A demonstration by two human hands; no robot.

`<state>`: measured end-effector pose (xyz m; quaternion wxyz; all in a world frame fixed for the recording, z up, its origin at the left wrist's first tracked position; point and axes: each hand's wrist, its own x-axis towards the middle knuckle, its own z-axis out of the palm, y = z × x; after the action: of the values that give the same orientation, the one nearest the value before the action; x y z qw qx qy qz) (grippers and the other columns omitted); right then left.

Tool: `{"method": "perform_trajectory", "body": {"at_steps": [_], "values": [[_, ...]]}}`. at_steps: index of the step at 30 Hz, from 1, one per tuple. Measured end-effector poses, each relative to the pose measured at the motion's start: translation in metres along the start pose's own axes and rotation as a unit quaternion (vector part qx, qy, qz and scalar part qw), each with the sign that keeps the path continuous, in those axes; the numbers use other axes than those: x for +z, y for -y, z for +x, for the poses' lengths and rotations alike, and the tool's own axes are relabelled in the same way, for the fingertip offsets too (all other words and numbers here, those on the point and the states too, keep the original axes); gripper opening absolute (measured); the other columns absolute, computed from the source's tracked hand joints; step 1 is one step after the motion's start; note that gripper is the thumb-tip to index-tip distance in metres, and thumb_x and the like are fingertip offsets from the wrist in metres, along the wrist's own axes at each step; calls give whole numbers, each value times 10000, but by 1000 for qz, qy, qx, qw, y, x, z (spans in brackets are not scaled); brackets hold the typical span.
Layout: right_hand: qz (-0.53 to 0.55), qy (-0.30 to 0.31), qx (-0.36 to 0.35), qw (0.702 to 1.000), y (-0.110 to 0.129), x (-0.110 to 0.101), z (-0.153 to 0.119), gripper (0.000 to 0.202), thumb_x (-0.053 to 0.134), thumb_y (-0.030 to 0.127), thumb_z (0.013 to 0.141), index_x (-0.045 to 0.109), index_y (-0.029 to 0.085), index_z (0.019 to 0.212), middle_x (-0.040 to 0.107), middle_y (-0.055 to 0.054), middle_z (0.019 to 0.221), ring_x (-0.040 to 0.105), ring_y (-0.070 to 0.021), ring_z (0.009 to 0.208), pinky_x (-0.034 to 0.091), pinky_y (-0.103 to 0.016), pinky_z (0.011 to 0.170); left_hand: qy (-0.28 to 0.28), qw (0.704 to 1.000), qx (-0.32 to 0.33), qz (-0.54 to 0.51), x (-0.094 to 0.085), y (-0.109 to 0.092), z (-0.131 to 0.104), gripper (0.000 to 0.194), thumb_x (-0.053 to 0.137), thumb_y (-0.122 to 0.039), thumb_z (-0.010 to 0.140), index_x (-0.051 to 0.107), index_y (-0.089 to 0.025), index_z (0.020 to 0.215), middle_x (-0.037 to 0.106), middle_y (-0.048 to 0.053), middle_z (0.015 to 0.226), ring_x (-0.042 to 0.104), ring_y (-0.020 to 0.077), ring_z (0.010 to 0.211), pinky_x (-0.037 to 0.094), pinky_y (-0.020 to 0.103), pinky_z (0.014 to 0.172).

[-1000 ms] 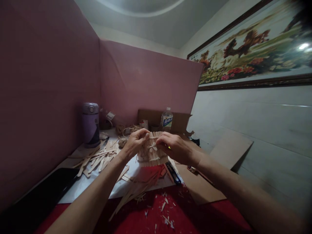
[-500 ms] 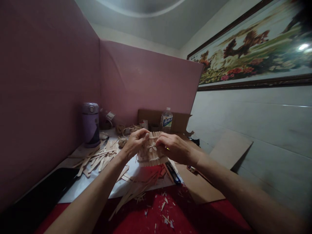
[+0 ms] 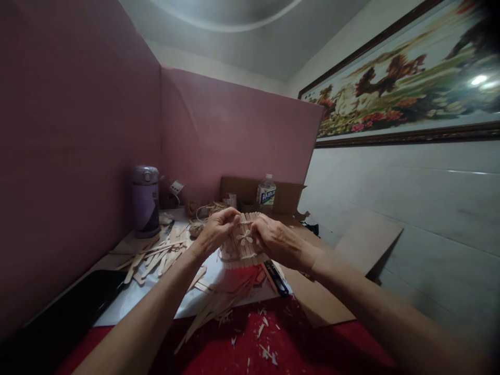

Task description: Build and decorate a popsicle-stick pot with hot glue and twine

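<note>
Left hand [image 3: 219, 227] and right hand [image 3: 278, 237] both pinch the stick panel [image 3: 253, 250], best gripped lightly, clear of its flower [image 3: 244, 238]

The craft-stick panel [image 3: 255, 250] is bare, matt pale wood, ridged where the sticks meet, with a smooth, pale flower [image 3: 244, 238] on its face, and the loose craft sticks [image 3: 166, 252] share that unvarnished finish. The twine ball [image 3: 196, 230] looks rough and fibrous, the cardboard sheet [image 3: 316, 299] dull brown and smooth, the bottle [image 3: 266, 192] clear plastic. Matt red cloth, by its look, makes the table cover [image 3: 219, 349] under white paper [image 3: 185, 304], while glossy tiles face the wall [image 3: 429, 192].
</note>
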<state>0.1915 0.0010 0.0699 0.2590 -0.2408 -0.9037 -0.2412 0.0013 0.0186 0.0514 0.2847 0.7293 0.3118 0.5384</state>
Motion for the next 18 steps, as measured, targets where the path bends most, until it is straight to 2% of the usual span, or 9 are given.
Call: {"method": "perform_trajectory", "body": {"at_steps": [4,10,14,18], "values": [[79,-13,36,996,-3,-2,-2,112,422,83,898,479,167,850,528,-38,808,494,-136,669,439,-267,620,-1,1000,-4,4,0,2,0,337,533,-484,796,569,-152,754,421,-40,637,374,103,613,308,227,575],[126,-15,22,992,-3,-2,-5,143,416,107,934,531,156,865,564,-50,836,524,-137,720,447,-269,648,-3,1000,-3,7,-1,3,1,333,527,-487,797,564,-160,750,424,-40,641,371,104,617,309,224,573],[103,-16,3,995,-2,-3,-5,139,431,107,927,550,148,868,570,-50,821,530,-143,730,448,-275,657,-5,1000,-4,4,-1,3,1,325,528,-482,797,559,-161,750,404,-44,632,355,102,609,295,225,566],[33,11,-15,999,-2,-3,-2,169,408,112,920,541,138,820,554,-52,785,497,-142,674,424,-275,624,-7,1000,-1,6,0,3,1,324,526,-475,800,559,-158,744,397,-45,630,347,100,603,288,226,562]]}}
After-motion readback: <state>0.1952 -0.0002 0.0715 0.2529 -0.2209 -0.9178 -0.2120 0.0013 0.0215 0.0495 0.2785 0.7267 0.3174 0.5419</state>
